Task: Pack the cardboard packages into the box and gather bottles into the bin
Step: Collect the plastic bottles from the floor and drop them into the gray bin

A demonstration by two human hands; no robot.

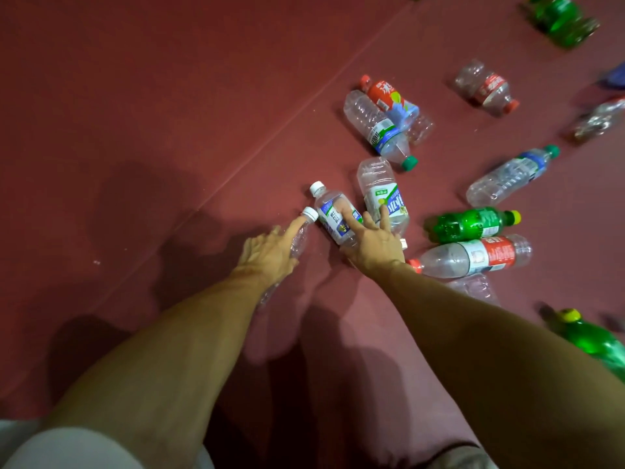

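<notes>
My left hand (pixel 267 255) lies over a clear bottle (pixel 299 238), fingers loosely round it, cap (pixel 309 213) past my fingertip. My right hand (pixel 375 243) is spread open across two labelled bottles (pixel 336 216), pressing, not gripping. Beyond, more bottles (pixel 473 225) lie scattered on the red floor (pixel 169 113); no bin in sight

Red floor (pixel 169 96); scattered bottles (pixel 470 225)

The floor (pixel 169 96) is a smooth, dark red surface and it fills the whole view. A thin straight seam (pixel 270 137) runs across it diagonally, from the lower left to the upper right. Several soft dark shadows (pixel 162 231) lie on the floor, overlapping.
</notes>
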